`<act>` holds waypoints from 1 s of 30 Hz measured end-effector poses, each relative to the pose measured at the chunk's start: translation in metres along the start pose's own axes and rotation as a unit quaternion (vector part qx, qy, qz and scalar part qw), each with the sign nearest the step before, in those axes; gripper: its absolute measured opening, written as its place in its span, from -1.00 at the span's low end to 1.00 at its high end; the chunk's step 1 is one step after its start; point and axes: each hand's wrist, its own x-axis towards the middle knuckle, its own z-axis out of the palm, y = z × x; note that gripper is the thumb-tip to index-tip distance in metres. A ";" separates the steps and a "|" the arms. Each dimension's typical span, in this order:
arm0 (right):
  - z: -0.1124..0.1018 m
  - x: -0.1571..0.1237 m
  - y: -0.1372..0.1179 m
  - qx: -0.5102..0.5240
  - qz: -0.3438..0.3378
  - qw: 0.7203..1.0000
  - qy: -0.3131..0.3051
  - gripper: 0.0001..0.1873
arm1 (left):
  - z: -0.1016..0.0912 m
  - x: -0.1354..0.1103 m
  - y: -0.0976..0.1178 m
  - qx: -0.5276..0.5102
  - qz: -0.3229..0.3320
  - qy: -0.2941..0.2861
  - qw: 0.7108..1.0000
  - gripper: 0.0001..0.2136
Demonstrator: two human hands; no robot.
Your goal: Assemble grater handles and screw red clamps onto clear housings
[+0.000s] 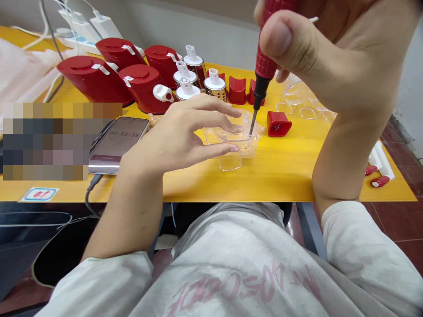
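Observation:
My right hand (317, 48) is closed around a red screwdriver (268, 61), held upright with its dark tip down in a clear plastic part (236, 147) on the yellow table (264, 176). My left hand (185, 132) rests over that clear part, fingers curved, its fingertips pressing on the rim and side to steady it. A small red cap (278, 123) lies just right of the screwdriver tip.
Several red housings (95, 79) and white-topped metal drums (214, 83) stand at the back. More clear parts (307, 105) lie at the back right. A phone (120, 143) showing a timer lies on the left with a cable. Small red pieces (380, 180) sit at the right edge.

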 end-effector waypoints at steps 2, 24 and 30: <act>-0.009 -0.003 0.004 -0.059 -0.054 0.996 -0.043 -0.14 | 0.000 0.000 -0.001 -0.001 0.001 -0.001 1.000 -0.66; -0.014 -0.006 0.010 -0.093 -0.032 0.995 -0.031 -0.15 | 0.001 0.000 -0.005 -0.013 0.032 0.006 0.999 -0.73; -0.011 -0.006 -0.004 -0.053 0.063 0.997 -0.005 -0.13 | 0.001 0.000 -0.005 -0.009 0.030 0.003 0.999 -0.73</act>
